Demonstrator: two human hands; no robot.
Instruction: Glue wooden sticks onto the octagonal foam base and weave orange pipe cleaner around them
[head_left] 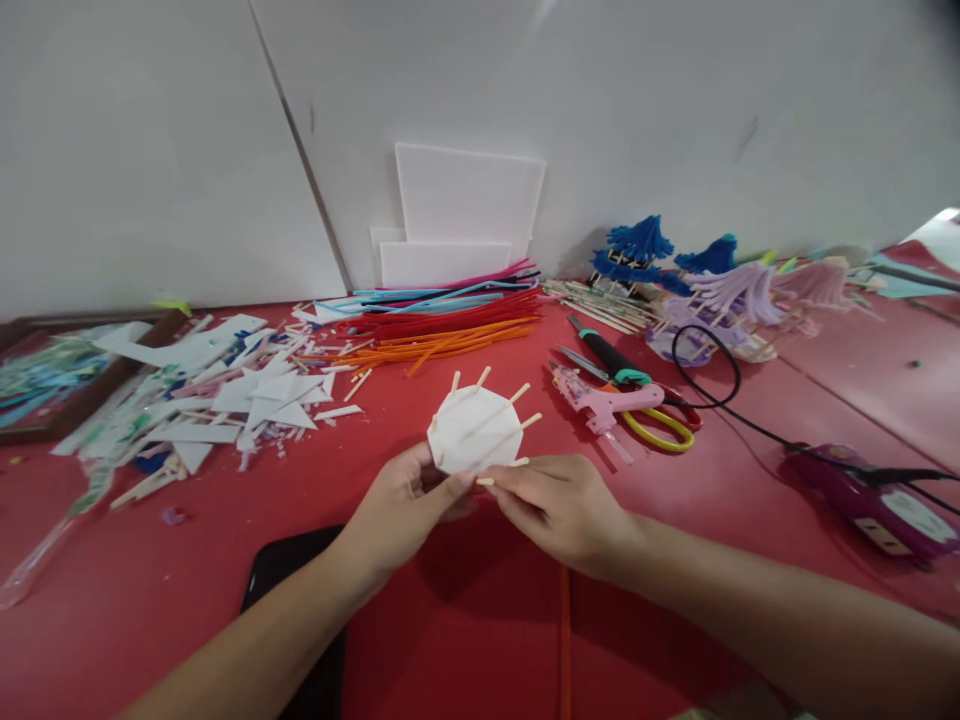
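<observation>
Above the red table, my left hand (421,497) grips the lower left edge of a white polygon-shaped foam board piece (476,428). Several short wooden sticks (523,393) stand up around the rim of that piece. At the piece's lower right edge, my right hand (562,505) pinches a short wooden stick (486,482) between thumb and fingers. The left thumb lies close to the right fingertips. A pink glue gun (609,402) lies to the right of the hands, on top of scissors with yellow handles (664,432).
White foam scraps (270,395) are heaped at left beside a brown frame (142,345). Coloured pipe cleaners (450,310) and white boards (469,195) stand behind. Pliers (604,350), small blue and purple models (731,290) and a purple power strip (874,500) lie right. A black phone (300,560) is near my left forearm.
</observation>
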